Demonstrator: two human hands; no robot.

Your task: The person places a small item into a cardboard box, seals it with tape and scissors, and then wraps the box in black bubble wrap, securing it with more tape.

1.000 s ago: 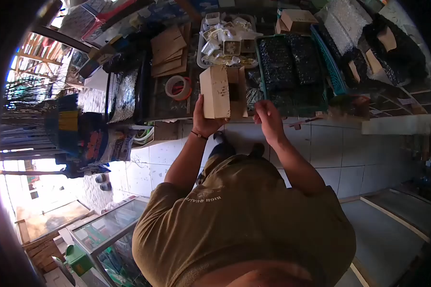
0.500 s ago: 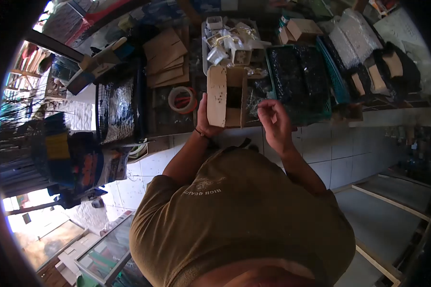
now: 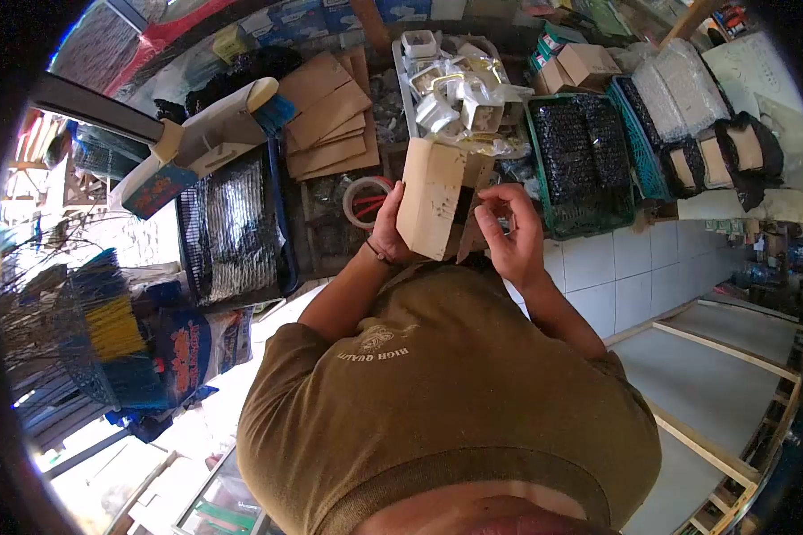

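Observation:
My left hand (image 3: 390, 234) is closed around the left side of a small brown cardboard box (image 3: 431, 201), thumb up along its side. The box is tilted, with its right side open onto a dark inside and small dark marks on one face. My right hand (image 3: 514, 234) is held with curled fingers, its fingertips right at the box's open side; whatever they may pinch is hidden. Left of the box lies a roll of tape (image 3: 363, 201) with red inside its ring. Beyond the box, a tray (image 3: 405, 89) carries clear-wrapped pieces in plastic bags.
Flat cardboard pieces (image 3: 326, 111) are stacked at the back left. A dark blue basket (image 3: 287, 241) holds bubble-wrapped goods. Right of the tray, a green crate (image 3: 589, 223) contains black-wrapped parcels, with more wrapped boxes (image 3: 714, 160) beyond. A wood-framed panel (image 3: 723, 357) stands at lower right.
The box has turned and tilted in my left hand, and its open side is now beside my right fingertips. My right hand keeps its curled shape. The camera view has shifted slightly.

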